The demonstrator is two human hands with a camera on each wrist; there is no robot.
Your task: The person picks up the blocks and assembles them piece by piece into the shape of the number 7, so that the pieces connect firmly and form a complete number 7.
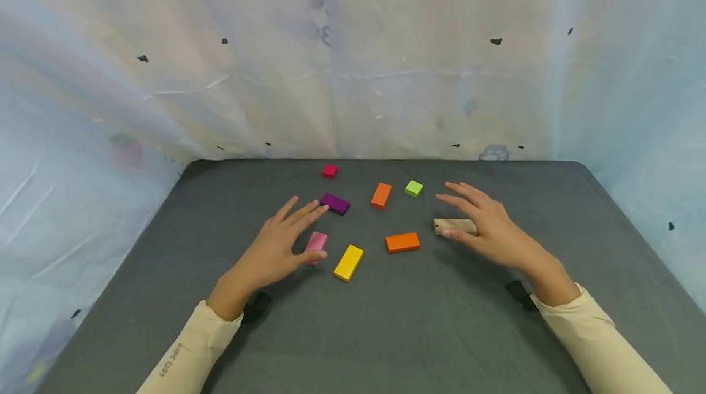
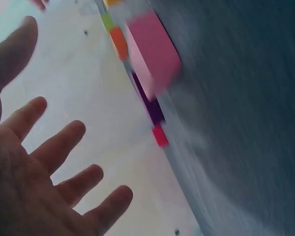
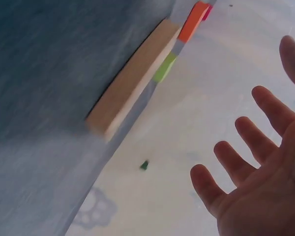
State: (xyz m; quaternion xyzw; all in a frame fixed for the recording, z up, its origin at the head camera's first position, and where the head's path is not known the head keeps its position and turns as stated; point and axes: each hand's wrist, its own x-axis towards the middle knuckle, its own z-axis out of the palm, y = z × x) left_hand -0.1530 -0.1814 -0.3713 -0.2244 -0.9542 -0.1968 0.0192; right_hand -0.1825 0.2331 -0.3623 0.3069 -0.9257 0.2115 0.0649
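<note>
With fingers spread, my left hand [image 1: 276, 250] hovers over the pink block [image 1: 316, 242], partly covering it in the head view. That same pink block [image 2: 152, 51] stands apart from the fingers in the left wrist view. On the other side, my right hand [image 1: 491, 225] is held above a bare wooden block [image 1: 453, 226], its fingers extended and holding nothing. Between the hands lie a yellow block [image 1: 349, 263] and an orange block [image 1: 402, 242]. A purple block [image 1: 334, 203] shows just beyond the left fingertips.
Farther back on the dark grey table [image 1: 419, 333] sit a second orange block [image 1: 381, 196], a small lime green block [image 1: 413, 189] and a small red block [image 1: 330, 171]. A pale patterned curtain [image 1: 375, 100] hangs along the table's back edge and both sides.
</note>
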